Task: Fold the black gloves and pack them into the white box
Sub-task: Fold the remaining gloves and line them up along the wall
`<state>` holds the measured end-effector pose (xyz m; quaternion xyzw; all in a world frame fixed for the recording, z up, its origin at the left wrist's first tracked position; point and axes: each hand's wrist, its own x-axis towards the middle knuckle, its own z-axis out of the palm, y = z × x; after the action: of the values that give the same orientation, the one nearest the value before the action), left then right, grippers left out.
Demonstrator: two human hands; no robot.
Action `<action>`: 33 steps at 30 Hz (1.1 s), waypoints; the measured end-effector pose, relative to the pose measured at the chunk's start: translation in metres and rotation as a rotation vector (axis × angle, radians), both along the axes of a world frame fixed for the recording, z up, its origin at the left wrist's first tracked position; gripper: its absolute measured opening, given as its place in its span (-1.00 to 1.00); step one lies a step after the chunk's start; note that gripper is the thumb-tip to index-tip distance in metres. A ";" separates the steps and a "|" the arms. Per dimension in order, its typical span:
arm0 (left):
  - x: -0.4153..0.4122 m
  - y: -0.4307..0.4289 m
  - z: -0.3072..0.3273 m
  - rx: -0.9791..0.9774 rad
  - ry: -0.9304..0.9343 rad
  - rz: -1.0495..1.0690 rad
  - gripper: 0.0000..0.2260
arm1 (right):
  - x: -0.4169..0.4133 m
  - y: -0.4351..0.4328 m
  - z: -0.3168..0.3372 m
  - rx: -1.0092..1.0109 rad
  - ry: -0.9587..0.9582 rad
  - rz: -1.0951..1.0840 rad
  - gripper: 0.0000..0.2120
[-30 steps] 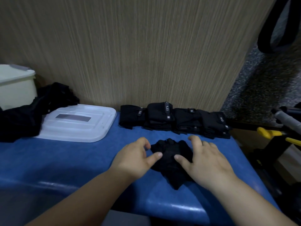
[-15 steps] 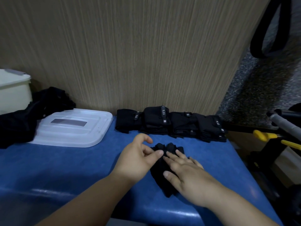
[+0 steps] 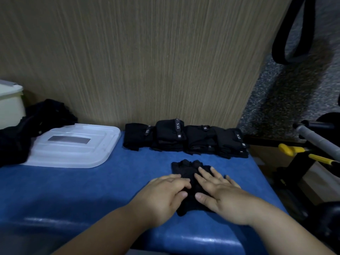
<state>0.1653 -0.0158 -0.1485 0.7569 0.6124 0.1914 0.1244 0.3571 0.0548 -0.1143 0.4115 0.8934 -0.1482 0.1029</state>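
- Right now the black glove (image 3: 187, 168) you are working on lies flat on the blue counter (image 3: 92, 190), toward its front right, with its short finger stubs pointing away from you.
- Your right hand (image 3: 220, 196) is spread flat on it with straight fingers and holds nothing. It presses the cloth down, likely to smooth it or set a crease.
- Your left hand (image 3: 165, 196) rests on the glove's left edge, fingers only gently bent and thumb touching the cloth. It seems to press rather than grip, steadying that side.
- Just behind, a row of folded gloves (image 3: 184, 138) sits side by side against the wall panel (image 3: 147, 61), probably staged to go in together.
- To the left, the white lid (image 3: 73, 146) lies flat on the counter, off the white box (image 3: 9, 105). The box stands at the far left, well apart from your hands, and its inside is hidden.
- A heap of loose black cloth (image 3: 27, 129), likely unfolded gloves, lies beside the box and overlaps the lid's edge, so more folding probably remains before packing.
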 end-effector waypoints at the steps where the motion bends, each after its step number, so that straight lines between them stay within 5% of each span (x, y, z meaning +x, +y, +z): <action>1: 0.000 0.000 -0.001 -0.003 0.026 -0.002 -0.66 | 0.001 0.001 -0.001 0.010 0.009 -0.012 -0.39; 8: -0.002 0.000 -0.003 -0.029 0.051 -0.026 -0.66 | 0.004 0.009 -0.001 0.150 0.408 -0.429 -0.54; 18: 0.000 0.001 0.006 0.067 -0.155 0.093 -0.90 | -0.009 -0.003 -0.006 -0.037 0.677 -0.427 -0.79; 25: 0.006 0.002 -0.002 -0.008 0.073 0.053 -0.60 | -0.004 -0.012 -0.002 -0.005 0.505 -0.322 -0.45; 33: 0.010 -0.001 0.000 -0.142 0.209 0.013 -0.54 | 0.013 -0.009 0.003 -0.009 0.393 -0.304 -0.36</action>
<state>0.1757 -0.0169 -0.1483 0.7581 0.6388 0.0685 0.1120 0.3700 0.0459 -0.1111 0.5039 0.8234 -0.2433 -0.0943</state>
